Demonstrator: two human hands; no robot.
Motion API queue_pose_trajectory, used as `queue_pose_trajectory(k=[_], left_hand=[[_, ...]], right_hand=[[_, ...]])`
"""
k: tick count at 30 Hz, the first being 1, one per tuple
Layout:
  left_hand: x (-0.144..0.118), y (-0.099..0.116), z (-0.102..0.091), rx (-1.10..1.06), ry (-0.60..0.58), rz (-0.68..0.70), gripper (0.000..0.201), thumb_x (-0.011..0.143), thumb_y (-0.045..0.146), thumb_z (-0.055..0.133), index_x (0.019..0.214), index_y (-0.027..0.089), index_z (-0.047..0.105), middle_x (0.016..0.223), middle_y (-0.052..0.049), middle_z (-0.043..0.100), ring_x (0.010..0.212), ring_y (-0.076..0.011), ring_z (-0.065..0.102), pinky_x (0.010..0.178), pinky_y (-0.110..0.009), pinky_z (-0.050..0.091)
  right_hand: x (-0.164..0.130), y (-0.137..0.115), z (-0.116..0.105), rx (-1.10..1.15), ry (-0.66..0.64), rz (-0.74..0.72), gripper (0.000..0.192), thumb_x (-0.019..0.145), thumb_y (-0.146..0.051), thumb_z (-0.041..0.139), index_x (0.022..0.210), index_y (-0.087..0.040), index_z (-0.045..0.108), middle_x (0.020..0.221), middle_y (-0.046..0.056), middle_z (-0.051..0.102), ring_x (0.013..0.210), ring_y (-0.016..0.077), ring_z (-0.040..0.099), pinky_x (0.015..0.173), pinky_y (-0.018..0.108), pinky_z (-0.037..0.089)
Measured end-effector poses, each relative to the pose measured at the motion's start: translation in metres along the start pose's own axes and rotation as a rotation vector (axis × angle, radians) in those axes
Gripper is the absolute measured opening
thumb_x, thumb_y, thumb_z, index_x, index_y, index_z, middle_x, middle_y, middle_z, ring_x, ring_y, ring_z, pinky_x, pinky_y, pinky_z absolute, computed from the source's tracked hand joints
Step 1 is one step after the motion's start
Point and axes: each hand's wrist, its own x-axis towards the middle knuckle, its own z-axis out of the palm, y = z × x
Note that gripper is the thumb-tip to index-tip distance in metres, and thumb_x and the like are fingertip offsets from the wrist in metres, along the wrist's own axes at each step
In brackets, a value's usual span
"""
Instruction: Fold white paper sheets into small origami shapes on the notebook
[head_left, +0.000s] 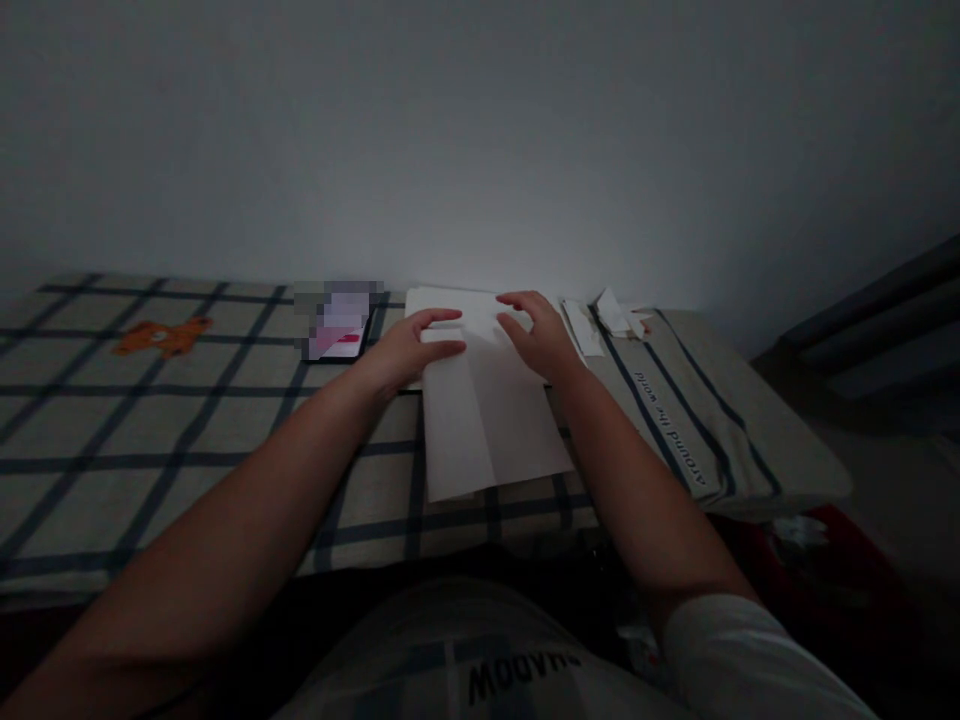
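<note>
A white sheet of paper [491, 420] lies on a checked cloth [187, 430] that covers a flat surface in front of me. The sheet has a lengthwise crease and its far end is folded over. My left hand [409, 350] rests on the sheet's far left part, fingers stretched flat across the fold. My right hand [536, 335] presses on the far right part, fingers bent down onto the paper. Neither hand grips anything.
A phone with a lit screen [341, 330] lies left of the paper. Small white paper scraps [604, 318] sit at the far right. An orange bear patch [161, 335] marks the cloth at left. A plain wall stands behind; the surface edge drops off at right.
</note>
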Motion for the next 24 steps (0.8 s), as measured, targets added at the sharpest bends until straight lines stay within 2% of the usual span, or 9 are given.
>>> queue_pose_trajectory(k=[3,6,13,20,24], left_hand=[[0.003,-0.005,0.0,0.042,-0.037,0.071,0.063,0.073,0.026,0.082,0.134,0.019,0.066,0.111,-0.009,0.075,0.09,-0.0213,0.07,0.076,-0.032,0.055],[0.008,-0.013,-0.002,0.058,-0.056,0.112,0.066,0.073,0.029,0.083,0.136,0.021,0.065,0.106,-0.008,0.075,0.087,-0.021,0.07,0.077,-0.033,0.054],[0.011,-0.019,-0.002,0.051,-0.042,0.134,0.066,0.072,0.028,0.083,0.136,0.022,0.065,0.116,-0.01,0.074,0.092,-0.0209,0.07,0.077,-0.032,0.055],[0.007,-0.016,0.001,-0.005,0.017,0.08,0.056,0.079,0.03,0.077,0.133,0.022,0.066,0.118,-0.009,0.073,0.074,-0.015,0.066,0.06,-0.025,0.048],[0.008,-0.016,0.001,-0.003,0.013,0.098,0.058,0.077,0.029,0.078,0.132,0.021,0.066,0.12,-0.009,0.071,0.073,-0.014,0.065,0.059,-0.023,0.047]], right_hand=[[-0.003,-0.014,0.004,0.149,-0.164,-0.045,0.028,0.098,-0.042,0.058,0.107,-0.021,0.074,0.113,0.009,0.078,0.107,0.0218,0.069,0.099,0.04,0.051],[-0.005,-0.019,0.008,0.2,-0.27,-0.042,0.025,0.097,-0.039,0.06,0.102,-0.021,0.076,0.109,0.008,0.079,0.103,0.0204,0.071,0.095,0.038,0.052],[-0.003,-0.015,0.013,0.247,-0.296,0.084,0.021,0.091,-0.036,0.067,0.098,-0.018,0.076,0.1,0.008,0.078,0.09,0.0196,0.068,0.087,0.037,0.051],[-0.002,-0.017,0.013,0.299,-0.334,0.205,0.019,0.086,-0.035,0.069,0.092,-0.018,0.074,0.095,0.007,0.076,0.088,0.0201,0.066,0.086,0.037,0.05],[-0.002,-0.017,0.012,0.332,-0.355,0.237,0.018,0.086,-0.036,0.068,0.09,-0.019,0.074,0.096,0.006,0.076,0.09,0.02,0.066,0.089,0.038,0.05]])
